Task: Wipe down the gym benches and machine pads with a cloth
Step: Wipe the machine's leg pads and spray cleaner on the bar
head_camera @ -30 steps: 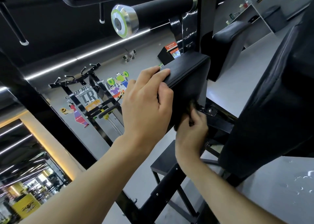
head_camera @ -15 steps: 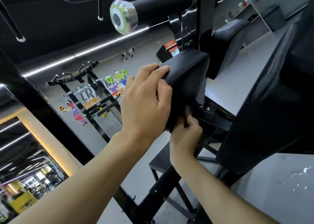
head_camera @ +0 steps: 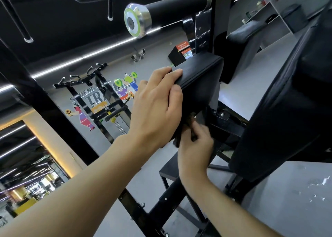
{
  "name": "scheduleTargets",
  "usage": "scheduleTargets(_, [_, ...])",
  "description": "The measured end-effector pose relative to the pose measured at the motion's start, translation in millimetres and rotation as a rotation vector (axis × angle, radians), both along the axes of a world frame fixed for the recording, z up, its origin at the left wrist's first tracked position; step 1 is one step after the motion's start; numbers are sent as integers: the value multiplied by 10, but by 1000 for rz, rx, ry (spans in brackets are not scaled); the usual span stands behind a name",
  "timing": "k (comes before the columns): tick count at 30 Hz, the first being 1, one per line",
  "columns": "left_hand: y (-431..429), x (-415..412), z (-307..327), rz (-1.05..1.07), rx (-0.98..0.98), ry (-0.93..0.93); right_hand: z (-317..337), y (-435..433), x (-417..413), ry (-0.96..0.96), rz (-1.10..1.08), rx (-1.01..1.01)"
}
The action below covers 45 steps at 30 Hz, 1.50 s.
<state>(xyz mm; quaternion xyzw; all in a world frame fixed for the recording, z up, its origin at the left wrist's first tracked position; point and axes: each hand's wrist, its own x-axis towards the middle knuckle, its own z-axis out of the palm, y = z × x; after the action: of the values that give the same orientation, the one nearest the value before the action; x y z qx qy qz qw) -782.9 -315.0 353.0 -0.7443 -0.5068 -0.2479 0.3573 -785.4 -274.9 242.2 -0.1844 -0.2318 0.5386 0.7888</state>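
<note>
A small black machine pad (head_camera: pixel 201 75) sits on the machine's frame at centre. My left hand (head_camera: pixel 156 107) grips its near end, fingers over the top edge and thumb on the side face. Below it my right hand (head_camera: pixel 195 147) holds a dark cloth (head_camera: pixel 186 127) against the pad's lower edge. The cloth is mostly hidden by both hands. A large black back pad (head_camera: pixel 287 102) fills the right side.
A black foam roller with a chrome end cap (head_camera: pixel 138 20) juts out above the pad. The black steel frame (head_camera: pixel 224 121) and a step plate (head_camera: pixel 168 168) lie under my hands. Another black pad (head_camera: pixel 246 32) stands behind. Grey floor shows at lower right.
My right hand with the cloth has shifted slightly along the pad's lower edge. My left hand keeps the same grip. The view has moved a little.
</note>
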Motion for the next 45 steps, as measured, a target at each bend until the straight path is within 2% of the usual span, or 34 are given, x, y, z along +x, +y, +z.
scheduleTargets(2, [-83, -93, 51, -16, -101, 47, -23, -96, -4, -7, -26, 50])
scheduleTargets(7, [-255, -254, 22, 5, -351, 123, 79, 180, 52, 95, -34, -30])
scheduleTargets(11, [-257, -334, 185, 102, -379, 348, 1, -32, 7, 96, -27, 53])
scheduleTargets(13, [-264, -374, 244, 150, -371, 417, 22, 51, 20, 95, -62, 22])
scheduleTargets(17, [-245, -364, 227, 135, -358, 391, 122, 403, 118, 175, -45, -57])
scheduleTargets(23, [-239, -383, 211, 83, -318, 369, 75, 90, 68, 3, -174, 0])
scheduleTargets(27, [-237, -386, 192, 82, -298, 372, 171, 252, 139, 131, -88, -61])
scheduleTargets(31, [-234, -397, 186, 76, -290, 380, 166, -141, 130, 47, -194, 74])
scheduleTargets(36, [-221, -389, 189, 81, -295, 380, 278, 257, 232, 139, -175, -50])
scheduleTargets(40, [-238, -380, 167, 97, -269, 372, 208, -133, 184, 27, -227, 83])
scheduleTargets(42, [-245, -381, 166, 93, -269, 364, 226, -65, 224, 9, -269, 99])
scheduleTargets(45, [-241, -384, 166, 85, -270, 368, 322, 203, 312, 107, -206, 10])
